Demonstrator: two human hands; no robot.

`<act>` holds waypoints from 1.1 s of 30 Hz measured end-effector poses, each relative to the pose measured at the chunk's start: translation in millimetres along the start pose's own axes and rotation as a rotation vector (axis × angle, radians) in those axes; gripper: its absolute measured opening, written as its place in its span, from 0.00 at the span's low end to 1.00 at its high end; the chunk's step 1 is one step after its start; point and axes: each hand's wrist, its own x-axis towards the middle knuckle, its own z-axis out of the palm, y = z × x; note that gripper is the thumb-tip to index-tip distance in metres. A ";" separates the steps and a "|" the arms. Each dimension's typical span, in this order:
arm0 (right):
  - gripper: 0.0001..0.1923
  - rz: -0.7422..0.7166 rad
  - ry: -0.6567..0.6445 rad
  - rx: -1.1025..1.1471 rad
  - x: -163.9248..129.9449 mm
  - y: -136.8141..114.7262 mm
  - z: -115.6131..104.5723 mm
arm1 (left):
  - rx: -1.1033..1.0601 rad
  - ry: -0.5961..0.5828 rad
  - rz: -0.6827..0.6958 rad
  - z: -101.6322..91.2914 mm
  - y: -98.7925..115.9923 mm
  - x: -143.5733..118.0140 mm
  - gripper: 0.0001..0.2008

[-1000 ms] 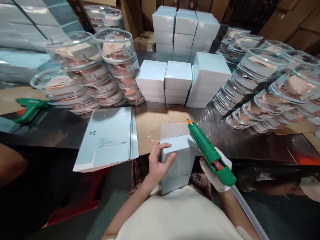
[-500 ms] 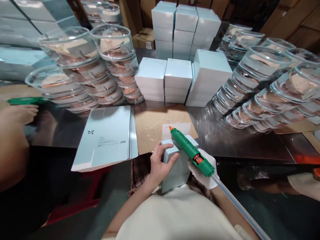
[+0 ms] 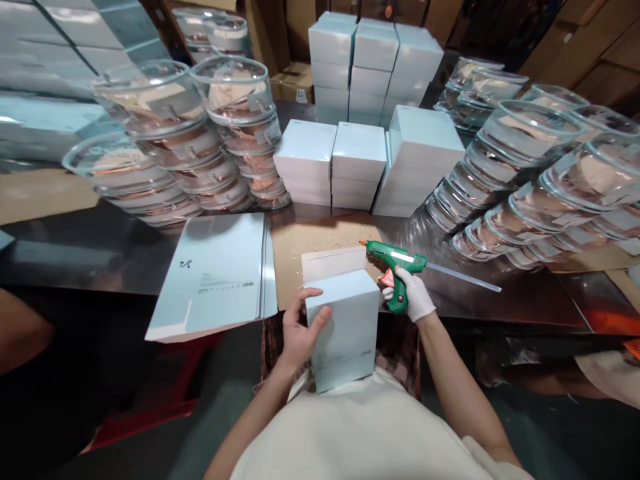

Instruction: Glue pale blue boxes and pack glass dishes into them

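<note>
A dark, shiny table [image 3: 135, 257] stretches across the view, its top catching pale glints of light. Brown cardboard boxes [image 3: 583, 57] crowd the dim back. Below, a red stool [image 3: 145, 423] stands on shadowy grey-green floor [image 3: 220, 393].

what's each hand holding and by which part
The right hand holds the green glue gun by its handle; the left hand holds the pale blue box by its upper left edge.

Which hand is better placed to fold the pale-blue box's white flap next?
Left hand, probably: it holds the box near the flap; the right hand holds the green plastic glue gun.
</note>
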 end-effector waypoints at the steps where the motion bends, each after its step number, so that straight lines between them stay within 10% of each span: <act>1: 0.27 0.008 0.016 -0.045 3.8 -4.1 -4.4 | -0.009 0.009 0.003 -0.9 0.1 -0.3 0.17; 6: 0.16 -0.200 0.166 -0.171 -14.8 -27.3 -20.2 | -0.029 -0.032 -0.009 0.3 -0.6 0.4 0.21; 12: 0.33 -0.353 -0.329 0.087 -32.1 -35.2 25.3 | -0.056 -0.090 0.018 13.6 -7.2 1.1 0.25; 17: 0.41 -0.662 -0.546 -0.074 -37.8 -28.0 11.6 | -0.238 -0.010 0.011 13.2 -17.9 3.6 0.30; 26: 0.12 -0.998 -0.623 -0.356 -44.3 -33.4 6.7 | -0.176 -0.143 0.030 -1.2 -10.3 7.8 0.17; 30: 0.36 -0.818 -0.148 -0.183 -56.6 -1.3 3.3 | -0.163 0.256 0.060 -6.3 0.8 21.8 0.12; 33: 0.38 -0.681 -0.120 -0.107 -74.8 22.3 8.1 | -0.257 0.592 0.051 -8.1 4.4 33.3 0.13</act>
